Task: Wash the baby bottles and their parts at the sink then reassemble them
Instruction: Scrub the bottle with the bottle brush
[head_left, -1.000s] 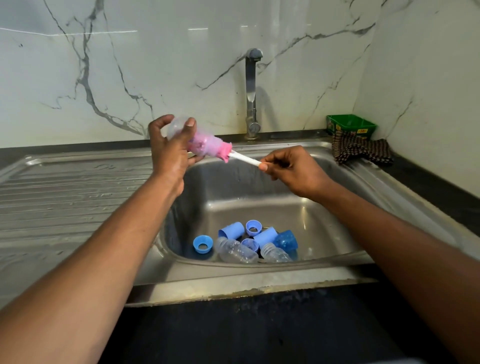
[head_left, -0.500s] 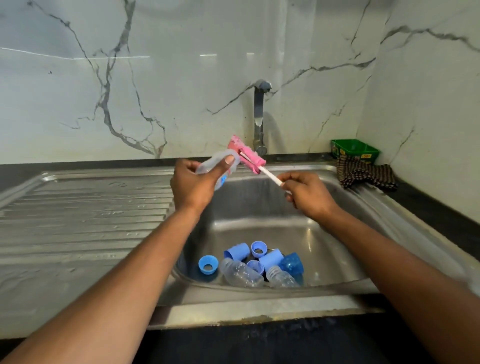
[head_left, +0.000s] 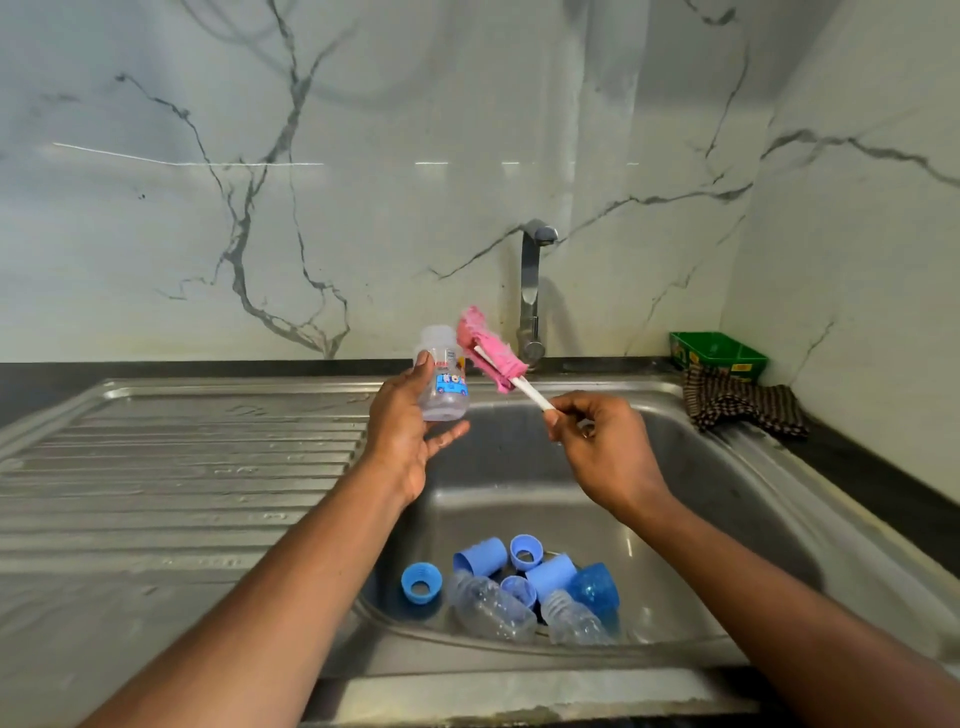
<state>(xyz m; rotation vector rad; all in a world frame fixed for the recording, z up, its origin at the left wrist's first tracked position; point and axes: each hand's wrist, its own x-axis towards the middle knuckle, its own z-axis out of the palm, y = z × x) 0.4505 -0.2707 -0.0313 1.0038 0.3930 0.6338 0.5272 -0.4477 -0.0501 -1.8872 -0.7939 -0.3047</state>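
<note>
At nine o'clock lay the ribbed steel draining board (head_left: 182, 467) of the table. Just right of it, the left hand (head_left: 402, 441) held the small clear plastic baby bottle (head_left: 442, 382) with a blue picture label, fingers curled behind it and thumb under its base, mouth up, above the steel sink basin (head_left: 675, 519). The pink sponge brush on a white stick (head_left: 491, 353) stood just beside the bottle's neck at one o'clock, fully outside it, its stick pinched in the curled fingers of the right hand (head_left: 608, 452). A second before, the sponge sat inside the bottle; half a second before, it was just leaving the mouth. The scrubbing step seemed done for this bottle; next would likely come a rinse under the steel tap (head_left: 532, 291), which showed no running water. At six o'clock, blue plastic caps and rings (head_left: 519, 569) and two clear bottles (head_left: 493, 608) waited in the basin. At three o'clock sat a checked cloth (head_left: 737, 405) and green tray (head_left: 717, 353).
</note>
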